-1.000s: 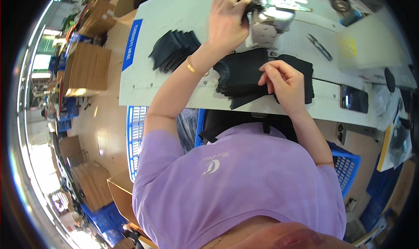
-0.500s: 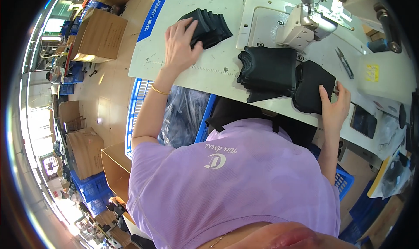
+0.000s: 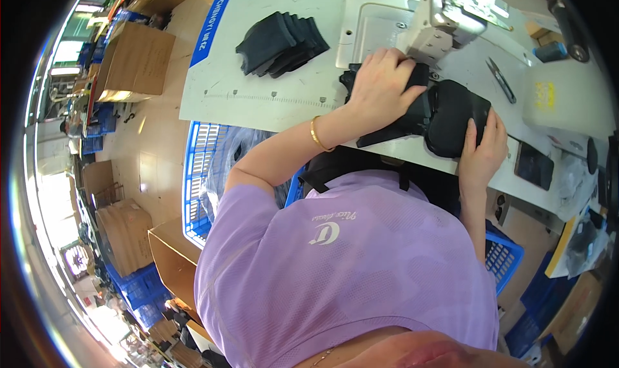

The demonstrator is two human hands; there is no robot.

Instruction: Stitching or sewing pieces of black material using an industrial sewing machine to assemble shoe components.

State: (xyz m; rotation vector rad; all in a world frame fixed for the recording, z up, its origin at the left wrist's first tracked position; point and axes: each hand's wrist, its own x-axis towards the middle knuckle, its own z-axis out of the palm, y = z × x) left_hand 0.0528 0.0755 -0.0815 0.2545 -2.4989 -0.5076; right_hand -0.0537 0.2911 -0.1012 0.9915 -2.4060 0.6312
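Observation:
Bent over the middle stack of black fabric pieces (image 3: 396, 124) is my left hand (image 3: 382, 89), its thumb and fingers closing on the stack's upper right part. How many pieces it grips is hidden beneath the hand. My right hand (image 3: 482, 145) grips the right edge of a rounded black padded piece (image 3: 456, 116), thumb on top and fingers along the side. This rounded piece lies right against the middle stack. Farther left on the table, a fanned stack of black pieces (image 3: 280, 45) lies untouched.
A sewing machine (image 3: 438, 29) stands behind the middle stack on the white table (image 3: 258, 113). Thread snips (image 3: 501, 81) and a dark phone (image 3: 534, 166) lie to the right. A blue basket (image 3: 196, 190) with plastic bags stands below the table's left front edge.
My left hand has left the fanned stack and moved right onto the middle stack. My right hand stays at the rounded piece, its fingers now farther over the edge.

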